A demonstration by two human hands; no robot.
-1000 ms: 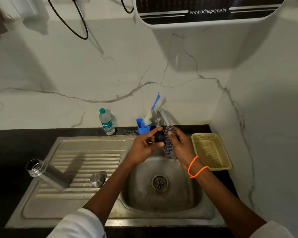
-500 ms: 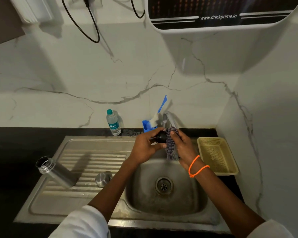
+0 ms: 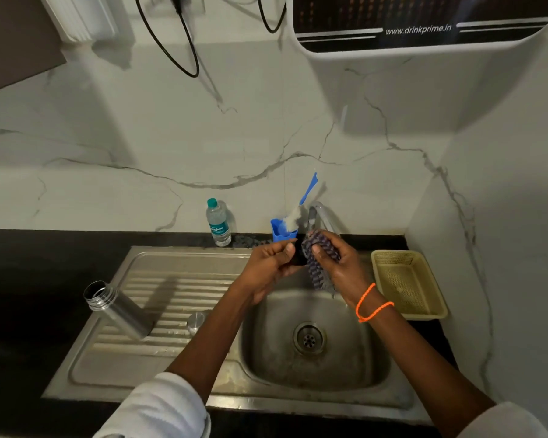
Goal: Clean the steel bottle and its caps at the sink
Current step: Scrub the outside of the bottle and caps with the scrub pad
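Since a second ago little has changed: the left hand still grips the small black cap while the right hand rubs it with a purple-grey woven scrubber, so scrubbing continues. The cap is mostly hidden, and water flow is perhaps absent. The open steel bottle and round steel cap wait on the steel sink drainboard.

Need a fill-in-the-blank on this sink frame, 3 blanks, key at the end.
1. The left hand holds a small ____ cap above the sink basin.
2. The right hand presses a striped scrubber against that ____.
3. The open steel bottle stands on the ____, left of the basin.

Missing words: black; cap; drainboard
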